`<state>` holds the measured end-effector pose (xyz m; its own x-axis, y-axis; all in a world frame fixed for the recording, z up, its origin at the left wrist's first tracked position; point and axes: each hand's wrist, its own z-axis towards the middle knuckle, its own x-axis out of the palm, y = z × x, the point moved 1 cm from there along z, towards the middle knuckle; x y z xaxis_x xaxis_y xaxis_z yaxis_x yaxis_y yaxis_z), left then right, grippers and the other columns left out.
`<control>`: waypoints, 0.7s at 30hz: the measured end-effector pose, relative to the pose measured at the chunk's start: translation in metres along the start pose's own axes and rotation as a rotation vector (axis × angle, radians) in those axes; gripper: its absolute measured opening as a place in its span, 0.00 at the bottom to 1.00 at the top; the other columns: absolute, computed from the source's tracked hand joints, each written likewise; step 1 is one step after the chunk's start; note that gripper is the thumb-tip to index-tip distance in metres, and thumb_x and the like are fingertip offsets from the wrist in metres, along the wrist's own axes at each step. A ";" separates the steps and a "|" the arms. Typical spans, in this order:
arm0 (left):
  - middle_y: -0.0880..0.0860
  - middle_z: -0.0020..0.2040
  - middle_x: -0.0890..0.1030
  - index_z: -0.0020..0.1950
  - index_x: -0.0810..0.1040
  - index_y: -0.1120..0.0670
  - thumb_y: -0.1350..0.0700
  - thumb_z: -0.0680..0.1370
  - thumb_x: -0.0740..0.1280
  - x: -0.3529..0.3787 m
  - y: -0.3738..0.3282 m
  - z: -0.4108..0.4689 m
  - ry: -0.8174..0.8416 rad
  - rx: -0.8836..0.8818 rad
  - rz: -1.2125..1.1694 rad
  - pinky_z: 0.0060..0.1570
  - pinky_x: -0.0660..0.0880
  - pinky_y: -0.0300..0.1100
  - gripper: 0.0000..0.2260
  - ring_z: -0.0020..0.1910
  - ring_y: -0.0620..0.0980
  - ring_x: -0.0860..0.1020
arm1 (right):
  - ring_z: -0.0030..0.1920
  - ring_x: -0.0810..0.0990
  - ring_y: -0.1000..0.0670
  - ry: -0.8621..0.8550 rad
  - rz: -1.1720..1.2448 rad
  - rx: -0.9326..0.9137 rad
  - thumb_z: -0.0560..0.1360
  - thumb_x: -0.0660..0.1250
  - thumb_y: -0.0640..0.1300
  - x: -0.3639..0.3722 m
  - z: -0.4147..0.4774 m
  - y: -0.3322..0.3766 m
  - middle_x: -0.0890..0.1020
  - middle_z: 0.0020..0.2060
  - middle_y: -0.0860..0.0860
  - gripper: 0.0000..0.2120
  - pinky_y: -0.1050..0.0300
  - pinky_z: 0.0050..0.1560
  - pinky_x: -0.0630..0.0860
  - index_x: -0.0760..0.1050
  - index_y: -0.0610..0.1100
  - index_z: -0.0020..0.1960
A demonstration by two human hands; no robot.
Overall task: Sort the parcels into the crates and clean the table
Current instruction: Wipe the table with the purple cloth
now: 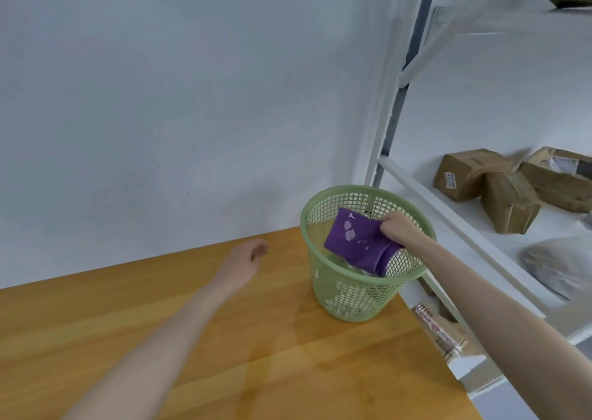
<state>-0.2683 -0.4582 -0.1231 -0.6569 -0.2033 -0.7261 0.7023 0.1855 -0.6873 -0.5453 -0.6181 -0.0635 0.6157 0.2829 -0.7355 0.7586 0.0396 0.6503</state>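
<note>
Holding the crumpled purple cloth [358,243] over the green plastic mesh basket [339,294], the right hand [398,227] gripped its edge, probably shaking scraps inside. The left hand [246,258] hovered loosely curled, empty, above the wooden desk [224,355].

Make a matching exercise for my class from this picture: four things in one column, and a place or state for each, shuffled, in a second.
1. purple cloth
2. green mesh basket
3. cardboard parcels
4. left hand

A. on the white shelf
B. holds nothing
C. gripped by the right hand at the basket's mouth
D. stands on the wooden table

Pairs: 1-C, 2-D, 3-A, 4-B
</note>
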 end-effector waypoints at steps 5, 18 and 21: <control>0.47 0.52 0.74 0.59 0.76 0.55 0.61 0.80 0.58 0.000 -0.099 0.028 -0.228 0.311 -0.010 0.49 0.68 0.34 0.11 0.47 0.43 0.73 | 0.24 0.60 0.50 0.015 0.277 0.080 0.65 0.52 0.26 -0.005 -0.007 0.017 0.61 0.25 0.49 0.12 0.65 0.21 0.55 0.60 0.41 0.30; 0.56 0.41 0.82 0.43 0.79 0.61 0.66 0.73 0.68 0.068 -0.154 0.090 0.093 0.326 0.089 0.44 0.76 0.46 0.02 0.41 0.52 0.79 | 0.28 0.71 0.48 0.009 0.571 0.067 0.66 0.51 0.24 -0.017 -0.003 0.000 0.79 0.32 0.44 0.26 0.62 0.27 0.69 0.80 0.43 0.50; 0.51 0.38 0.79 0.39 0.78 0.60 0.66 0.73 0.68 0.074 -0.148 0.094 0.078 0.305 0.040 0.42 0.73 0.41 0.04 0.40 0.47 0.77 | 0.27 0.71 0.48 -0.038 0.596 0.105 0.66 0.51 0.25 -0.019 -0.001 -0.008 0.78 0.32 0.44 0.27 0.64 0.25 0.69 0.81 0.41 0.52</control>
<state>-0.3947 -0.5904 -0.0731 -0.6376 -0.1249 -0.7602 0.7704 -0.1077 -0.6284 -0.5634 -0.6233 -0.0551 0.9468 0.1929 -0.2577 0.2965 -0.2103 0.9316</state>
